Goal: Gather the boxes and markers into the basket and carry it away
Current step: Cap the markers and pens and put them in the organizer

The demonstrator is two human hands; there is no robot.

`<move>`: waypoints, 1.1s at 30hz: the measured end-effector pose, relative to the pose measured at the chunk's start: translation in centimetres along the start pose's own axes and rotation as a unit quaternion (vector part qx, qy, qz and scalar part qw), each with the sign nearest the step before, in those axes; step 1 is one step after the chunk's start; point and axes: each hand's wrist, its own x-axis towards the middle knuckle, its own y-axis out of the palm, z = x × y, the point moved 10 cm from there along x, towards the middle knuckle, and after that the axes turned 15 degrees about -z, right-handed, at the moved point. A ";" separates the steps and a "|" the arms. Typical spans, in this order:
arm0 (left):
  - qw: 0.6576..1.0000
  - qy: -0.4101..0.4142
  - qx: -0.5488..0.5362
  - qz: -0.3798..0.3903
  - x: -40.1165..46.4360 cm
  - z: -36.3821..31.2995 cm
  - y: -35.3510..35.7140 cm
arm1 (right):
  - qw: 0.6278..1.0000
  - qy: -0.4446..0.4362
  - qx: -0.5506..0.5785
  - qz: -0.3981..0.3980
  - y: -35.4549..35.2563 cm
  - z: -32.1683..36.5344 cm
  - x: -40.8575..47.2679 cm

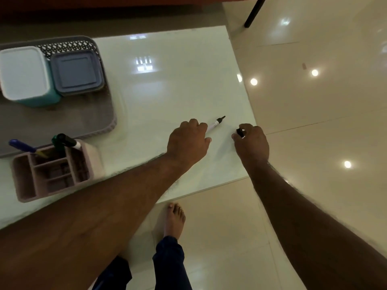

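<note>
My left hand [188, 141] grips an uncapped white marker [216, 123], its black tip pointing up and right over the white table [167, 91]. My right hand [251, 142] pinches the marker's black cap [240, 132] a short way to the right of the tip. A grey basket [109, 114] stands at the table's left with a teal box with a white lid [23, 74] and a grey-blue lidded box [76, 73] in it. In front of the basket, a pink divided holder [52, 174] has a blue marker [22, 145], a green one [56, 141] and a black one [68, 140].
The table's right edge runs close to my right hand, with glossy cream floor tiles [314, 111] beyond. A black furniture leg [253, 12] stands at the top right. My bare foot [174, 219] is on the floor under the table's near corner.
</note>
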 end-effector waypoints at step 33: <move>0.940 -0.235 -0.195 -0.152 -9.6 14.7 -16.3 | 0.840 -0.135 0.476 0.221 -4.5 25.2 -7.0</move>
